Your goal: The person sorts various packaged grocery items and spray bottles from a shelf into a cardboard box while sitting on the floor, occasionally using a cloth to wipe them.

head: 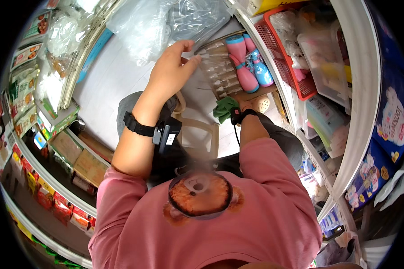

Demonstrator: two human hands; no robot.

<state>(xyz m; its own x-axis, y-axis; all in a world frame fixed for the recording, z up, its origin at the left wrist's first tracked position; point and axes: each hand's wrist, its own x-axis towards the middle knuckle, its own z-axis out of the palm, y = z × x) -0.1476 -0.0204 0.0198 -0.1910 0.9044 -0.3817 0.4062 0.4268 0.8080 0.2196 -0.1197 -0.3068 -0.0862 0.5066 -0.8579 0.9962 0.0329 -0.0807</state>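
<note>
My left hand [173, 69] hovers over the floor with thumb and forefinger apart and nothing visible in it. Just beyond it lie large clear plastic bags [138, 30]. My right hand [246, 105] is lower, near the right-hand shelving, closed around a crumpled green cloth [225, 109]. Part of that hand is hidden by the wrist strap. Past the cloth are several clear-wrapped items [220, 72] in a row. Beside them are pink-and-blue bottles [245, 79], some upside down or tilted.
White-edged shelving [279, 77] rises on my right, holding a red plastic basket [299, 85] and a clear plastic bin [323, 64]. Packaged goods [23, 84] fill the left shelves. Between my knees stands a beige plastic frame [217, 141]. A perforated beige item [261, 104] is near my right knee.
</note>
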